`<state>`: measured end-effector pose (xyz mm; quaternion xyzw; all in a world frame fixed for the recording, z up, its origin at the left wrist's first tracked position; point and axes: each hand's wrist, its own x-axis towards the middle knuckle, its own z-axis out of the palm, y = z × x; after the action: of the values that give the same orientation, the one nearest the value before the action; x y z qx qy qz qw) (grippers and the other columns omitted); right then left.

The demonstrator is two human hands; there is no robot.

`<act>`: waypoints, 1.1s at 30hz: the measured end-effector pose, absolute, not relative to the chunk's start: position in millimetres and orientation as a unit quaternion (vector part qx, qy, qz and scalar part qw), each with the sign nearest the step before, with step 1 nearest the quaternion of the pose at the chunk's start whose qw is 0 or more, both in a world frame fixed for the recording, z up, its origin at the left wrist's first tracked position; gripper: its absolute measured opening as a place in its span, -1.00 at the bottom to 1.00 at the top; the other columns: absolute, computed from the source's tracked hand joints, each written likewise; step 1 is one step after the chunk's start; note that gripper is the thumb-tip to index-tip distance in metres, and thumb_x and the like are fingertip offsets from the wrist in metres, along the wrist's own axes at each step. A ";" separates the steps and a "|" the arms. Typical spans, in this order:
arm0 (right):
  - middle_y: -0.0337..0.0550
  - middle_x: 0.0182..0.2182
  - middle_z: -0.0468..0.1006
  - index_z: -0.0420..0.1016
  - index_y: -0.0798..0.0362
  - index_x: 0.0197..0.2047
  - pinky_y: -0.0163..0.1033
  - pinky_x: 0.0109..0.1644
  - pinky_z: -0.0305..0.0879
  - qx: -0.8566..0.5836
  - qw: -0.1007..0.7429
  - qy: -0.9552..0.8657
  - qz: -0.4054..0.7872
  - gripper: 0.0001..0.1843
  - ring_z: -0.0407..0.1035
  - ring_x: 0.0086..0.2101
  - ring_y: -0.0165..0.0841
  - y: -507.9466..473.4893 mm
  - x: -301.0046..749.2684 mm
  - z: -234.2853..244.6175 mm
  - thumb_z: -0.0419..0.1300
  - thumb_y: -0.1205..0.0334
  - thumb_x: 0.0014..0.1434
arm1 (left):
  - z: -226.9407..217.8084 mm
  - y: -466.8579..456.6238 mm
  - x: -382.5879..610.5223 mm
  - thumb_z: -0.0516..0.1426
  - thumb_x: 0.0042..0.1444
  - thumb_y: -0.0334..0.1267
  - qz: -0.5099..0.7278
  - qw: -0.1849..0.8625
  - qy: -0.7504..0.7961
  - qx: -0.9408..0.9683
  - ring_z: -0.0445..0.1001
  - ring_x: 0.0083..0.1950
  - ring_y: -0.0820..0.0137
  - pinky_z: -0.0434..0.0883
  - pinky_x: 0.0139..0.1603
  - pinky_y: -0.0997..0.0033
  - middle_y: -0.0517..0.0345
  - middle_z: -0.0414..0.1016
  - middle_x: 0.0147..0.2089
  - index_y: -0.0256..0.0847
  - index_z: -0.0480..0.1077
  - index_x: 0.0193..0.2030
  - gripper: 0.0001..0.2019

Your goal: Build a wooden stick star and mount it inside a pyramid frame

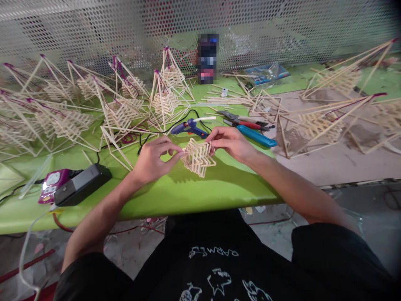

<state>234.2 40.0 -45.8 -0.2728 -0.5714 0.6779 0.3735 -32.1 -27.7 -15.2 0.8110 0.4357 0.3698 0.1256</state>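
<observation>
A small lattice block (pixel 198 156) made of stacked thin wooden sticks is held just above the green tabletop (pixel 194 190). My left hand (pixel 154 159) pinches its left edge with thumb and fingers closed. My right hand (pixel 229 143) grips its upper right corner, fingers curled on it. Just behind the block lies a blue glue gun (pixel 189 127) with a white glue stick in its back.
Several finished stick pyramids with purple tips (pixel 119 110) crowd the left and back. Red-handled pliers (pixel 242 121) and a blue cutter (pixel 256 136) lie to the right, with loose sticks (pixel 233 99) behind. A black power adapter (pixel 82 184) and pink packet (pixel 52 184) sit at left. A perforated screen (pixel 125 29) closes the back.
</observation>
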 end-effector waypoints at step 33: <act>-0.25 -0.42 0.62 0.62 0.06 -0.15 -0.31 -0.36 0.48 -0.286 0.367 -0.638 0.613 -0.78 0.52 -0.46 -0.43 38.7 235.2 -38.3 0.42 0.19 0.13 | 15.1 -23.7 -64.2 0.24 0.19 -0.29 0.354 0.047 0.506 0.785 0.34 -0.45 0.50 0.31 -0.45 0.43 0.19 0.48 -0.36 -0.13 0.53 -0.29 -0.96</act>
<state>235.2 38.7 -38.3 -0.2856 -0.6384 0.6132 0.3672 -64.2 -23.7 15.1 0.7848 0.5063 0.3543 0.0466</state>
